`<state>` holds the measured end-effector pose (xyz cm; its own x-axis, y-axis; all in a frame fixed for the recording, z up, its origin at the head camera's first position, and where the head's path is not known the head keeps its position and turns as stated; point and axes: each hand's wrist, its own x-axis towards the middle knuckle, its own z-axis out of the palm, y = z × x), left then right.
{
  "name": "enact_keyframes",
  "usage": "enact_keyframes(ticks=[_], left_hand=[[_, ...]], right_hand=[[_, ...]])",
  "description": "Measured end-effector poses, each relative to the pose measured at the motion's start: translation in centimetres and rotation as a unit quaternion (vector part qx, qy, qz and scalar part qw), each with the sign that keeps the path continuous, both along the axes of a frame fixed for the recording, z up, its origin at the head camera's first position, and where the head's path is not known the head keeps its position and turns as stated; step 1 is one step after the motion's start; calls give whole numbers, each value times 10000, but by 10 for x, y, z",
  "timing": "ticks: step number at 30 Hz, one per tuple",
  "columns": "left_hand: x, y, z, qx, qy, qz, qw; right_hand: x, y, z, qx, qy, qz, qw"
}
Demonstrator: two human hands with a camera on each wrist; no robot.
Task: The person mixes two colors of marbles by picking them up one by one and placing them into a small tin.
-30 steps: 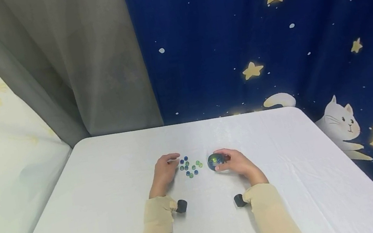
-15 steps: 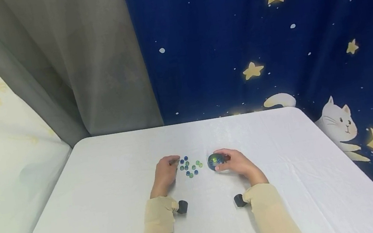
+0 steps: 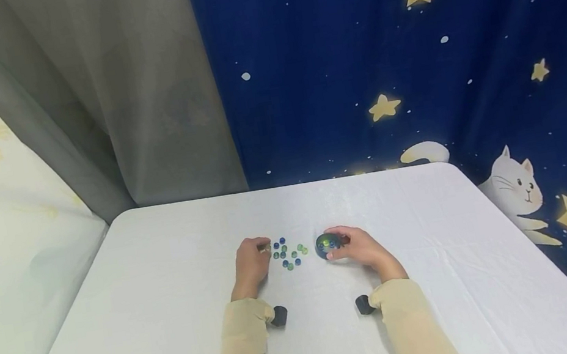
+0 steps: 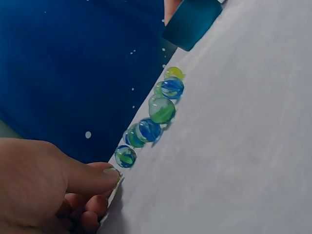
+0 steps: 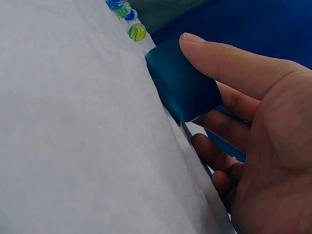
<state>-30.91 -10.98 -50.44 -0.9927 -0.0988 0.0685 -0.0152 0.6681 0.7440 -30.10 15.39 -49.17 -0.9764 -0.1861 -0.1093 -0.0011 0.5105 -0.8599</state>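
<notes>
Right hand (image 3: 360,248) wrapped around the small dark teal cup (image 3: 328,245), thumb on its near side, fingers curled behind, cup standing on the white table (image 3: 172,318) with a few marbles inside. Just left of the cup, a loose cluster of blue and green marbles (image 3: 287,252) spread on the cloth. Left hand (image 3: 250,264) at the far side of that cluster from the cup, fingers curled, thumb and fingertip closed together at a marble; actual pinch too small to tell. Behind the table, a starry blue curtain (image 3: 409,58).
</notes>
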Motion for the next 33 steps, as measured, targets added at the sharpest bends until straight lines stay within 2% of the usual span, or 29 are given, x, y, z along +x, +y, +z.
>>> enact_keyframes(ticks=[17,33], left_hand=[[0,0,-3,-36,215,132,9997],[4,-1,2,275,344,185,9989]], right_hand=[[-2,0,-4,12,57,-15,10000],[0,-1,-3,58,131,-9,9999]])
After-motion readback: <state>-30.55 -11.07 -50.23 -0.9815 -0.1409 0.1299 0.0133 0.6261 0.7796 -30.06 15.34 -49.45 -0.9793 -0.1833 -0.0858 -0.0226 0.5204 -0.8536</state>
